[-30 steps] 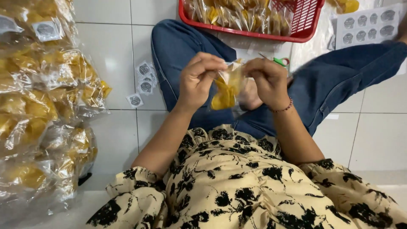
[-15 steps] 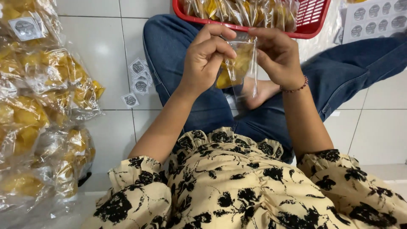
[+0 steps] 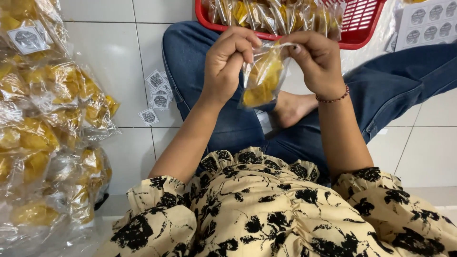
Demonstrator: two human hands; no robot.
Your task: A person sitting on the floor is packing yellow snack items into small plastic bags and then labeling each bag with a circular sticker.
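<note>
Pinching the mouth of a clear chip bag between them above the lap, left hand and right hand are each clamped on its top edge, apparently closing it, with the red basket just beyond and stickers on the floor.

Yellow chips in a clear bag. Red basket with more yellow packs. Blue jeans. Cream blouse with black flowers. Red bead bracelet. White floor tiles with grey lines. Small white stickers with dark round marks. Clear, shiny pile of yellow packs.
</note>
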